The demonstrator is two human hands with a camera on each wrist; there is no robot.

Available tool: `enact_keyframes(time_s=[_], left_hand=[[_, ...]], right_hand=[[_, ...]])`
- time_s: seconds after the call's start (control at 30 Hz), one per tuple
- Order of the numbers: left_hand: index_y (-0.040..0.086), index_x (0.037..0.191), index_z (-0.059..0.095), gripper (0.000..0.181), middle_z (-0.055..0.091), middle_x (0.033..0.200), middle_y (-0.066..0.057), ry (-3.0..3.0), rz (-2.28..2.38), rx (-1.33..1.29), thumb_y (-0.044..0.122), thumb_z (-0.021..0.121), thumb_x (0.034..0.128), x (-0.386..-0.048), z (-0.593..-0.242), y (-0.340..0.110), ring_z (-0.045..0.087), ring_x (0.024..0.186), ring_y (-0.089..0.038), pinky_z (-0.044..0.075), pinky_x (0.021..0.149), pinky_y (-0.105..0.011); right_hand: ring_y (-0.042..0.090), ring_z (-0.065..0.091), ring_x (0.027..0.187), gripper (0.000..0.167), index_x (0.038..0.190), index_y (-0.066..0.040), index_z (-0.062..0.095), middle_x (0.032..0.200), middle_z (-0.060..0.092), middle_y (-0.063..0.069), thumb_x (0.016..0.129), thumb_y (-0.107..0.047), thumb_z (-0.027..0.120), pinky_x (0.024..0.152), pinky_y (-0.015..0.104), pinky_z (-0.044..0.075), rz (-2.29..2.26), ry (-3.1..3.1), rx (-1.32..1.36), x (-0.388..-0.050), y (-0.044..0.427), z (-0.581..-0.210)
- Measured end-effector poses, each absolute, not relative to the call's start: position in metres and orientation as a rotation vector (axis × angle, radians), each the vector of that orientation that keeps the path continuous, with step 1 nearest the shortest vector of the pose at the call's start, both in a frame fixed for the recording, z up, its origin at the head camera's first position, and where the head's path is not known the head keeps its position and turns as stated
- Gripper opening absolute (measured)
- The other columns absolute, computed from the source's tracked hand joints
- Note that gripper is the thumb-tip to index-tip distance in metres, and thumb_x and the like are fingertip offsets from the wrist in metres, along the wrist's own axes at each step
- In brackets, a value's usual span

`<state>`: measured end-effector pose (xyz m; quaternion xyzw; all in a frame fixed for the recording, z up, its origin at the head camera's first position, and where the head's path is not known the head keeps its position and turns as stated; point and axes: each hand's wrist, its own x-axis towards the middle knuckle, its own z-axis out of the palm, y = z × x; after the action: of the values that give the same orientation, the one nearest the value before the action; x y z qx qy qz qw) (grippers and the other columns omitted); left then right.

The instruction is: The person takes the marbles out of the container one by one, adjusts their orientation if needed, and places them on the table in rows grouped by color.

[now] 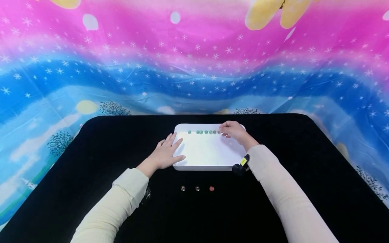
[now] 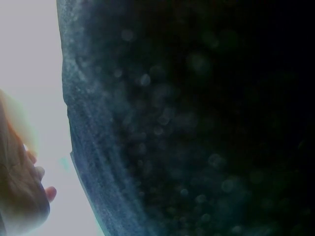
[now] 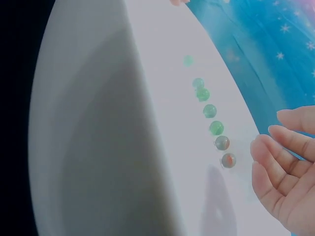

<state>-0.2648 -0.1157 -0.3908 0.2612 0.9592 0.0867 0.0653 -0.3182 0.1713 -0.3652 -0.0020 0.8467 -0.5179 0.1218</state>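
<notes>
Can't read that yellow label (image 1: 243, 162) on the wrist camera (image 1: 239, 168); left hand (image 1: 164, 153) splayed over white tray (image 1: 209, 167), right hand (image 1: 233, 131) loosely curved beside glass marbles (image 1: 206, 132).

The backdrop (image 1: 194, 81) is a wrinkly printed sheet — hot pink up top, wavy blue underneath, white snowflakes (image 1: 229, 50) scattered across both. Big yellow shapes (image 1: 262, 15) near the top, little dark trees (image 1: 60, 142) down low. In front — a black table (image 1: 103, 145), rounded far corners.

Readable text: none | yellow label (image 1: 243, 162) on black wrist device (image 1: 238, 169): too small to read
</notes>
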Motion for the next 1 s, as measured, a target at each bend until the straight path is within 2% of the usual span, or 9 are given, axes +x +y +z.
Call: enact_keyframes(time_s=[0.17, 0.43, 0.7, 1.0], left_hand=[[0.019, 0.14, 0.015, 0.072, -0.004, 0.144, -0.011, 2.905, 0.254, 0.796, 0.06, 0.033, 0.0829, -0.265, -0.391, -0.115, -0.003, 0.129, -0.025, 0.01, 0.098, -0.048], [0.019, 0.14, 0.015, 0.073, -0.005, 0.144, -0.01, 2.905, 0.251, 0.795, 0.06, 0.033, 0.083, -0.266, -0.393, -0.116, -0.004, 0.129, -0.025, 0.01, 0.098, -0.048], [0.018, 0.14, 0.015, 0.072, -0.005, 0.144, -0.01, 2.905, 0.248, 0.797, 0.06, 0.033, 0.0832, -0.266, -0.393, -0.115, -0.004, 0.129, -0.024, 0.01, 0.098, -0.048], [0.018, 0.14, 0.015, 0.072, -0.005, 0.143, -0.011, 2.907, 0.238, 0.797, 0.059, 0.034, 0.0832, -0.266, -0.393, -0.115, -0.005, 0.129, -0.024, 0.01, 0.098, -0.047]], right_hand=[[0.029, 0.052, 0.093, 0.022, 0.105, 0.004, 0.052, 0.105, 0.054, 0.018, 0.088, -0.01, 0.047, 0.079, 0.036, 0.043, -1.503, 2.482, -0.005, -0.323, 0.174, -0.365], [0.028, 0.051, 0.097, 0.028, 0.111, 0.002, 0.053, 0.108, 0.053, 0.015, 0.086, -0.012, 0.052, 0.082, 0.038, 0.041, -1.423, 2.48, 0.005, -0.331, 0.18, -0.361], [0.03, 0.05, 0.1, 0.029, 0.114, 0.0, 0.052, 0.113, 0.051, 0.015, 0.087, -0.009, 0.051, 0.083, 0.039, 0.04, -1.365, 2.472, -0.014, -0.337, 0.186, -0.361], [0.027, 0.051, 0.096, 0.029, 0.113, -0.002, 0.054, 0.109, 0.052, 0.013, 0.085, -0.009, 0.052, 0.078, 0.037, 0.042, -1.326, 2.483, 0.008, -0.34, 0.189, -0.367]])
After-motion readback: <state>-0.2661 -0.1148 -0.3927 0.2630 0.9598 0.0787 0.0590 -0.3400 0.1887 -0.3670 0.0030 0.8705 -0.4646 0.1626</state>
